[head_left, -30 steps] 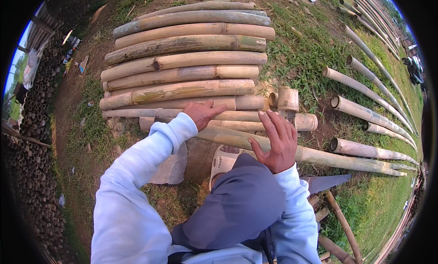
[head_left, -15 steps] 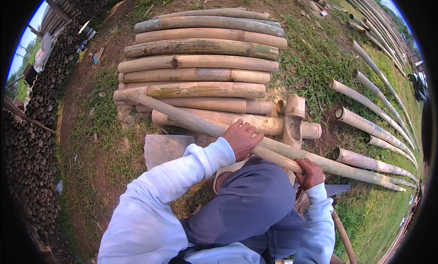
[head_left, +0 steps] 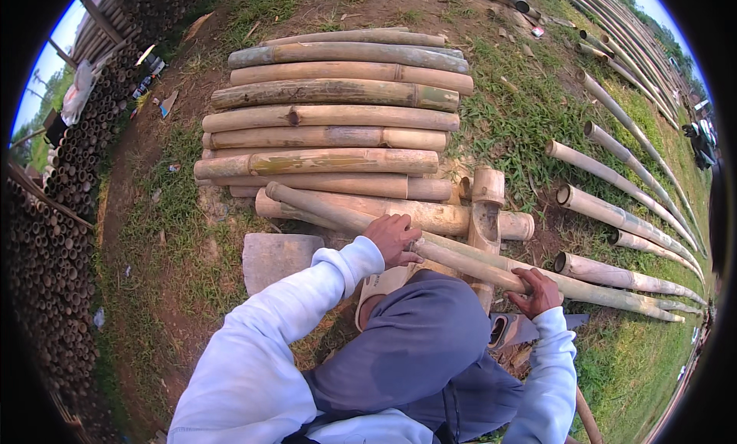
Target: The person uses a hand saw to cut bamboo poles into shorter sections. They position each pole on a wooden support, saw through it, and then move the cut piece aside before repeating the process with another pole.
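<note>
A slender tan bamboo pole point(head_left: 470, 266) slants down from the left to the right in front of me, above my bent knee. My left hand point(head_left: 391, 239) is closed over its middle. Around its right end curl the fingers of my right hand point(head_left: 535, 292). Just behind it and partly hidden by it lies a longer bamboo pole point(head_left: 614, 294), reaching far right. Beyond these, a notched bamboo piece point(head_left: 485, 225) sits across a thick bamboo log point(head_left: 437, 216). Below my right hand, a handsaw point(head_left: 503, 330) is on the ground, partly covered by my arm and leg.
Several cut bamboo lengths point(head_left: 330, 120) lie side by side ahead. Longer bamboo poles point(head_left: 614, 215) fan out at the right. A flat grey slab point(head_left: 278, 261) rests left of my foot. Stacked bamboo point(head_left: 61, 236) rises at the far left.
The held pole has slid to the right and toward me, its far end drawing away from the row of bamboo. My right hand has shifted right, uncovering the saw's handle.
</note>
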Demonstrator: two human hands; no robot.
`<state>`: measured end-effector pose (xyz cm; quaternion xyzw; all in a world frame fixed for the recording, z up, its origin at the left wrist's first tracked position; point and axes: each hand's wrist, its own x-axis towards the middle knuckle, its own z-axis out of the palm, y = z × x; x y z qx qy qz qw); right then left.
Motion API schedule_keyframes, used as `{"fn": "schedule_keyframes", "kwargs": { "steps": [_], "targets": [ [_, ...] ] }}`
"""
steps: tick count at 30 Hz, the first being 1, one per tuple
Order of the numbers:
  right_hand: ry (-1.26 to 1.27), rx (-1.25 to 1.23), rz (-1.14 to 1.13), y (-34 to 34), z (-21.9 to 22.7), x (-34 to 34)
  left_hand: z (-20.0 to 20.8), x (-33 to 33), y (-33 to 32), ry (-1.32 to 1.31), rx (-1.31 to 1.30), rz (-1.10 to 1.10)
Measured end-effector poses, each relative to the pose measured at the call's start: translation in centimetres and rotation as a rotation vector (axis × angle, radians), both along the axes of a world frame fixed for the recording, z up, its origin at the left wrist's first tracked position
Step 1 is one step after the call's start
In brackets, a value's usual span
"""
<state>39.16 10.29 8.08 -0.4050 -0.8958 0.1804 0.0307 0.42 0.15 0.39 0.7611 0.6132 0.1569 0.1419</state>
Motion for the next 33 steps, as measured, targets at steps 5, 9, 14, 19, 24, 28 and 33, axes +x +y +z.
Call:
{"fn": "schedule_keyframes", "kwargs": {
  "steps": [5, 9, 14, 19, 24, 28, 33],
  "targets": [
    [-0.019, -0.06, -0.026, 1.6, -1.2, 0.3, -0.7, -0.1, 0.2, -0.068, 0.138, 0.022],
    [-0.037, 0.019, -0.04, 2.0, -2.9, 0.0, -1.3, 0.0, 0.9, -0.124, 0.029, 0.043],
    [0.013, -0.072, -0.133, 3.0, -5.3, 0.5, -1.0, 0.7, 2.0, -0.073, -0.096, 0.046],
    [-0.09, -0.096, -0.169, 3.3, -6.4, -0.2, -0.1, 3.5, 4.5, 0.138, -0.083, -0.111],
    [-0.104, -0.041, -0.159, 2.6, -7.8, 1.0, 1.0, 10.0, 8.5, 0.216, -0.249, -0.256],
    [0.052, 0.072, -0.17, 1.3, -9.1, 2.1, -0.1, 13.4, 9.6, 0.265, -0.334, -0.237],
    [0.481, 0.36, -0.691, -4.6, -6.1, 2.8, -1.2, 12.8, 10.3, 0.257, -0.468, -0.234]
  ]
}}
